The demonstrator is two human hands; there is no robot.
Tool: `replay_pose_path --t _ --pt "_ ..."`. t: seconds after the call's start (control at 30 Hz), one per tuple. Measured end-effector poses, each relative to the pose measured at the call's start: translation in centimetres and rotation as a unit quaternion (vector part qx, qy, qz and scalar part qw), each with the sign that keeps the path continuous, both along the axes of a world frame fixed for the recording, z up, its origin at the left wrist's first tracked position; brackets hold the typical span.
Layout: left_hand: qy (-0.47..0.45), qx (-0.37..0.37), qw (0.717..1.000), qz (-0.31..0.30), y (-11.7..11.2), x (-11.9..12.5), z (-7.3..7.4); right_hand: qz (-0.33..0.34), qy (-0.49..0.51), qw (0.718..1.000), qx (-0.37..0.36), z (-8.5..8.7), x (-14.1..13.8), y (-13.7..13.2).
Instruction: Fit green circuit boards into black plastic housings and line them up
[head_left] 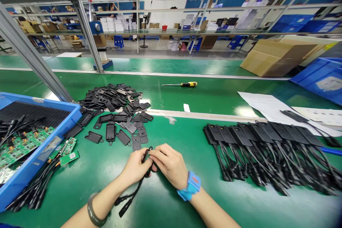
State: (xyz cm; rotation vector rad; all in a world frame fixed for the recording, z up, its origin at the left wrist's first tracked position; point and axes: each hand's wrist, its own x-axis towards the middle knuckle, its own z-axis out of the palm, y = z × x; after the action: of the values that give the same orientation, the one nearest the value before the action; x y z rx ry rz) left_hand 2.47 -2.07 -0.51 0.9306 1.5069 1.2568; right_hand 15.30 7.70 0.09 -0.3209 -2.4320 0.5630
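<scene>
My left hand (135, 166) and my right hand (169, 164) meet at the table's front middle, both closed on a small black cabled part (146, 156) with a bit of green circuit board showing between the fingers. Its black cable (130, 199) trails down toward me under my left wrist. A blue strap (190, 186) sits on my right wrist, a dark bangle (93, 211) on my left. Just beyond my hands lies a pile of black plastic covers (117, 108).
A blue bin (40, 156) at left holds green circuit boards (21, 144) with black cables. A row of assembled black units with cables (267, 149) lies at right. A yellow-handled screwdriver (184, 84), paper sheets (269, 107), a cardboard box (278, 57) and a metal frame post (29, 57) stand farther back.
</scene>
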Motion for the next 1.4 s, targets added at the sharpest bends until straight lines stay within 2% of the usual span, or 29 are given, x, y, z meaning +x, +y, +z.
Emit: replay_pose_path --t 0.33,0.4,0.57,0.67,0.73,0.77,0.83,0.93,1.0,1.07,1.13,1.3,1.4 --pt "0.025 -0.030 0.999 -0.015 -0.1 0.1 0.4 0.031 0.027 0.996 -0.085 -0.2 0.0 0.3" --pt "0.031 -0.030 0.999 -0.019 -0.1 0.1 0.4 0.038 0.011 0.997 -0.073 -0.2 -0.1 0.4" --pt "0.040 -0.044 0.998 -0.032 0.0 0.1 0.5 0.023 -0.060 0.998 0.022 0.0 -0.4 0.0" --pt "-0.004 -0.043 0.999 -0.016 0.1 -0.3 0.9 0.025 -0.079 0.996 -0.016 0.5 -0.7 0.2" --pt "-0.044 -0.043 0.998 0.021 0.2 -0.6 1.2 0.022 -0.084 0.993 -0.075 1.0 -1.0 1.5" --pt "-0.062 -0.046 0.996 0.043 0.3 -0.8 1.3 -0.003 -0.093 0.991 -0.092 1.1 -1.1 2.7" --pt "-0.098 -0.054 0.991 0.075 0.3 -1.1 1.6 -0.096 -0.122 0.984 -0.089 1.1 -1.4 5.8" --pt "-0.132 -0.062 0.986 0.076 0.3 -1.1 1.9 -0.218 -0.154 0.962 -0.065 0.6 -1.8 10.8" --pt "-0.136 -0.056 0.987 0.065 0.2 -1.0 1.9 -0.252 -0.174 0.950 -0.059 0.2 -2.4 13.1" --pt "-0.132 -0.042 0.989 0.056 0.1 -0.8 1.8 -0.270 -0.191 0.942 -0.051 0.2 -3.3 13.8" --pt "-0.129 -0.022 0.989 0.063 0.0 -0.8 1.6 -0.262 -0.197 0.944 -0.043 0.6 -4.7 13.1" --pt "-0.152 0.009 0.981 0.117 0.1 -1.0 1.2 -0.131 -0.208 0.968 -0.048 1.4 -9.2 7.8" --pt "-0.168 0.004 0.975 0.143 0.1 -1.1 1.3 -0.103 -0.214 0.970 -0.057 1.5 -10.6 5.6"
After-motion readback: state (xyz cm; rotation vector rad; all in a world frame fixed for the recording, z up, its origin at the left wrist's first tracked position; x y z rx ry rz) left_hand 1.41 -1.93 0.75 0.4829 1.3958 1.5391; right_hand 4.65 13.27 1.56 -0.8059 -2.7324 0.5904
